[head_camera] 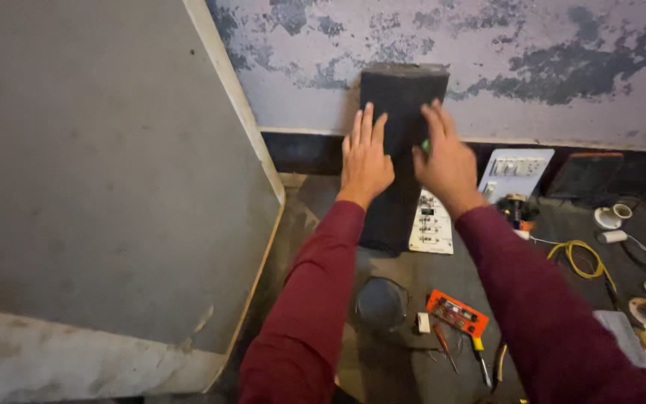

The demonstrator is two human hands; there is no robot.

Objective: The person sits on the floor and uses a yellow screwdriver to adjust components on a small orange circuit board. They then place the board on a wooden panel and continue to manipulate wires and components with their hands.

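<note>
A: What steadies the tall black speaker box (398,127)?

B: It stands on end against the peeling wall (562,60). The left hand (365,158) lies flat and spread on its left edge, likely bracing it.

A: And the right hand (446,158)?

B: It presses the right side, fingers curled around something small and green. An orange circuit board (457,313) and screwdrivers (480,359) lie below, within reach.

Both hands on black speaker box (398,150) — upright

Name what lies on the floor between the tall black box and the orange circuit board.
In the head view, a white switch panel lies between the tall black box and the orange circuit board, leaning beside the box's base.
</note>
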